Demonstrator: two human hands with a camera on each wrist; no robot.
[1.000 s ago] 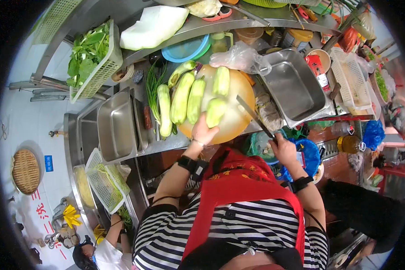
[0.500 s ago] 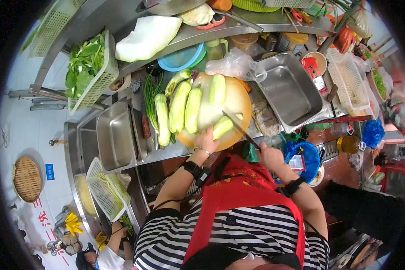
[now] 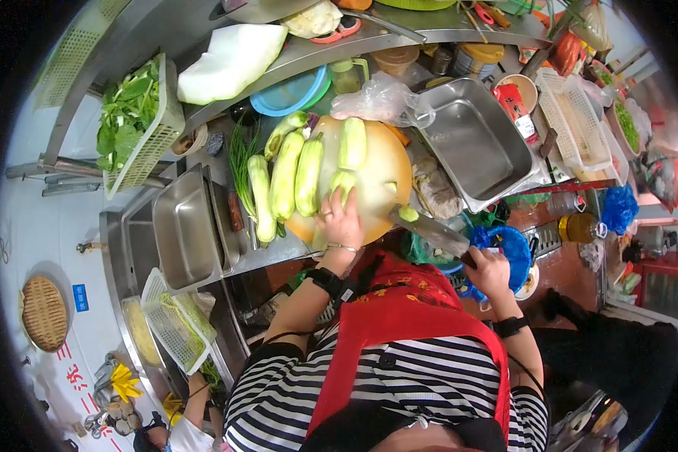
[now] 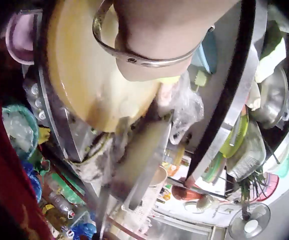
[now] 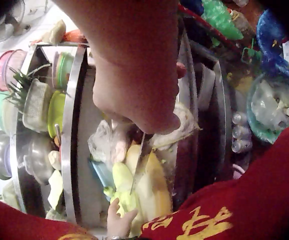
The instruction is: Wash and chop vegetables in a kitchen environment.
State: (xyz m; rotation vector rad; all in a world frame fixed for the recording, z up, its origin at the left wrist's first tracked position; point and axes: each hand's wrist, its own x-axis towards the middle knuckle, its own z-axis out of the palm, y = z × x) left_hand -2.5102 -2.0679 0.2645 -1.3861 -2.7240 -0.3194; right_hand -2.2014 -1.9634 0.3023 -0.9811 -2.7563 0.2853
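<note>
In the head view my left hand (image 3: 341, 224) grips a pale green zucchini (image 3: 343, 181) on the round cutting board (image 3: 380, 151); the hand covers much of it. My right hand (image 3: 491, 270) holds a cleaver (image 3: 441, 236) by its handle, its blade lying over the board's right front edge. A small cut-off zucchini end (image 3: 408, 213) is at the blade's tip, and another bit (image 3: 391, 186) lies on the board. One more zucchini (image 3: 352, 143) lies at the back of the board, with several whole ones (image 3: 285, 181) along its left side. The cleaver blade (image 4: 142, 160) is blurred in the left wrist view.
A steel pan (image 3: 474, 143) stands right of the board, a cloth (image 3: 435, 188) between them. Green onions (image 3: 241, 162) and a deep steel tray (image 3: 184, 226) are at the left. Behind lies a plastic bag (image 3: 384, 98). A blue-lined bin (image 3: 511, 252) stands below the right hand.
My left hand has shifted the zucchini, now pointing away from me. The cleaver, earlier brought to the zucchini's end, has swung right and away from it, with the small end piece by its tip.
</note>
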